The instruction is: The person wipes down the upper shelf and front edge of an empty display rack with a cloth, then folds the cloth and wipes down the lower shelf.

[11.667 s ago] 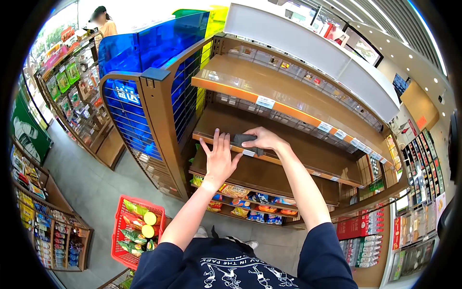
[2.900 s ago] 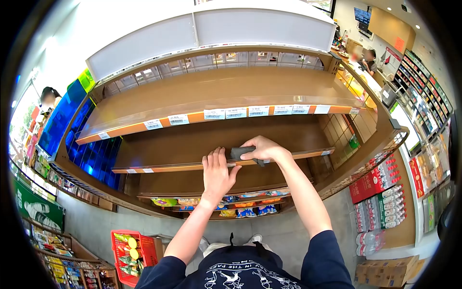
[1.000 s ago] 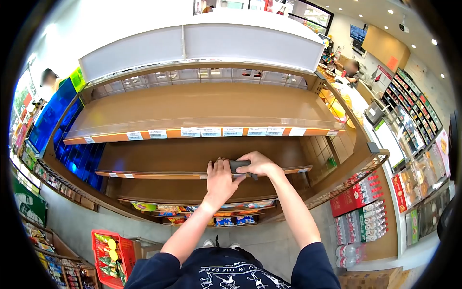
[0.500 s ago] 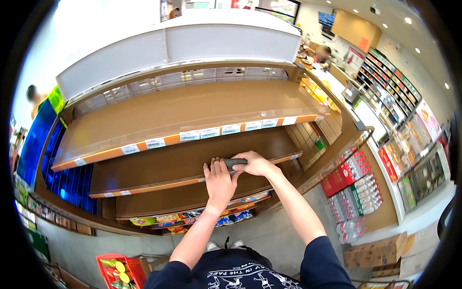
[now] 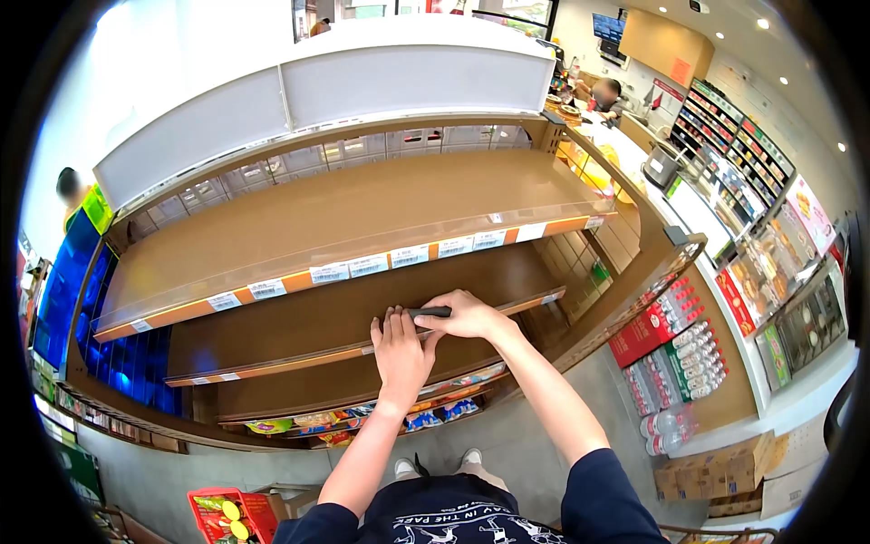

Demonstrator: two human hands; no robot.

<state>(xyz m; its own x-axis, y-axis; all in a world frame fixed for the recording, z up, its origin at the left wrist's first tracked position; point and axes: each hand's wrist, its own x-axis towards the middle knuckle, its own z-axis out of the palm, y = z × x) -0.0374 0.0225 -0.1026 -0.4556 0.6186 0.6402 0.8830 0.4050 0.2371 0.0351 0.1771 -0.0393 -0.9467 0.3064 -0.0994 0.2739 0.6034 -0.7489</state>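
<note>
My right hand (image 5: pixel 459 315) is closed round a dark grey cloth (image 5: pixel 430 312) at the front edge of the middle brown shelf (image 5: pixel 272 331). Beside it, my left hand (image 5: pixel 400 352) lies over the same shelf edge, fingers pointing away from me and its thumb near the cloth; nothing shows in its grasp. Above both hands runs the top shelf (image 5: pixel 362 195), its orange front strip (image 5: pixel 335 272) carrying several white price labels. The part of the cloth under my right fingers is hidden.
Snack bags (image 5: pixel 421 420) fill the low shelves. A red basket (image 5: pixel 258 512) with packets stands on the floor at bottom left. Bottle packs (image 5: pixel 675 363) and cardboard boxes (image 5: pixel 716 467) are at the right. One person (image 5: pixel 604 98) is behind the counter, another (image 5: pixel 69 190) at far left.
Over the last second, both hands and the cloth have shifted left along the middle shelf's front edge. My view has turned, so the shelf unit appears more slanted.
</note>
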